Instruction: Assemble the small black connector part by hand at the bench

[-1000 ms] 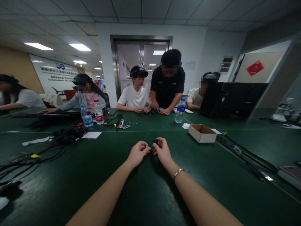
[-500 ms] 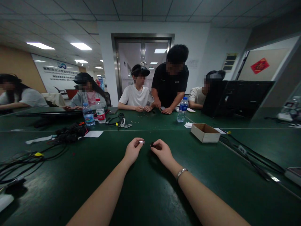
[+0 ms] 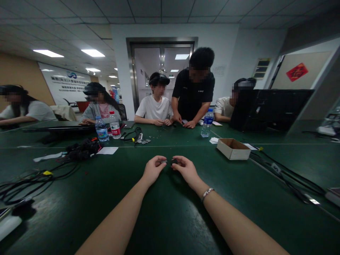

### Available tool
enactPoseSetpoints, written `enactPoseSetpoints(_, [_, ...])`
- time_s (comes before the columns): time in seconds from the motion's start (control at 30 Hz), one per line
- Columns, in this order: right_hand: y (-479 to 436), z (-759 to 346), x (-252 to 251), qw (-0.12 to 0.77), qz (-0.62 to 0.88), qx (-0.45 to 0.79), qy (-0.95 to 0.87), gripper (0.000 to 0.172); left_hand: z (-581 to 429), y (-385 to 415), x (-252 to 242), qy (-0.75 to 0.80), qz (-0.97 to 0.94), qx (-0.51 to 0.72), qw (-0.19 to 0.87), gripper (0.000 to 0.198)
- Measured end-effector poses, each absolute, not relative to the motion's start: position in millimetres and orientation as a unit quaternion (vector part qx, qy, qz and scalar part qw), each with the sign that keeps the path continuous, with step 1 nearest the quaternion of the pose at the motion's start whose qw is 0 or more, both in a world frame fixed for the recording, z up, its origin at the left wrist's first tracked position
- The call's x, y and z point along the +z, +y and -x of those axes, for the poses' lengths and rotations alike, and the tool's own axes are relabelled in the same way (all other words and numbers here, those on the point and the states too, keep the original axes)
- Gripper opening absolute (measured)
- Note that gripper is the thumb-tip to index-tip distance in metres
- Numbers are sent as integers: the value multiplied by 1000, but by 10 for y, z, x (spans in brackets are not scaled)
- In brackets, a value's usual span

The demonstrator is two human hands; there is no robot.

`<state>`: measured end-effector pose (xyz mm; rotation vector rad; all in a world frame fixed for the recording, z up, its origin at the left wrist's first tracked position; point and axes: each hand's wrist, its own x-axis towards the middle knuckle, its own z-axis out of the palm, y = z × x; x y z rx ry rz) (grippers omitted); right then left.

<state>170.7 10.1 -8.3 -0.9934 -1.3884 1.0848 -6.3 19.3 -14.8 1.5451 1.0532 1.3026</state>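
- The left hand (image 3: 154, 170) pinches a small silver piece (image 3: 164, 161) between thumb and forefinger, the grip closed to a fingertip hold. The right hand (image 3: 186, 169) pinches a small dark piece (image 3: 174, 161) the same way.
- The two pieces sit almost touching, just above the green worktop (image 3: 79, 202), dead centre.
- Main risk, as I judge it: both holds are on the very fingertips, so a slight twist or over-squeeze could flick either piece out. The dark one would be hard to spot on the dark worktop.
- A piece skidding toward nine o'clock could lodge among the cables (image 3: 39, 177). Toward two o'clock lies an open cardboard box (image 3: 233, 148).
- The pieces are too small to tell how they line up; pressing them together askew could bend one.
- Writing: the red-labelled bottle (image 3: 115, 126) and blue-labelled bottle (image 3: 101, 129) at eleven o'clock, the wall banner (image 3: 66, 79) and the red diamond sign (image 3: 296, 72) all carry print, but none of it is legible.
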Motion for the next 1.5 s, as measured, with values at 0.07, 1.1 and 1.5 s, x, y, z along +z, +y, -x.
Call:
enactPoseSetpoints(0.07, [97, -1702, -85, 523, 402, 476, -581, 39, 63, 196, -149, 420, -625, 514, 410, 21])
enactPoseSetpoints(1.1, [37, -1685, -42, 482, 453, 391, -640, 31, 30, 60, 3, 435, -640, 475, 420, 23])
enactPoseSetpoints(1.5, [68, -1696, -78, 484, 449, 380, -648, 30, 29, 45, -6, 436, -650, 473, 405, 25])
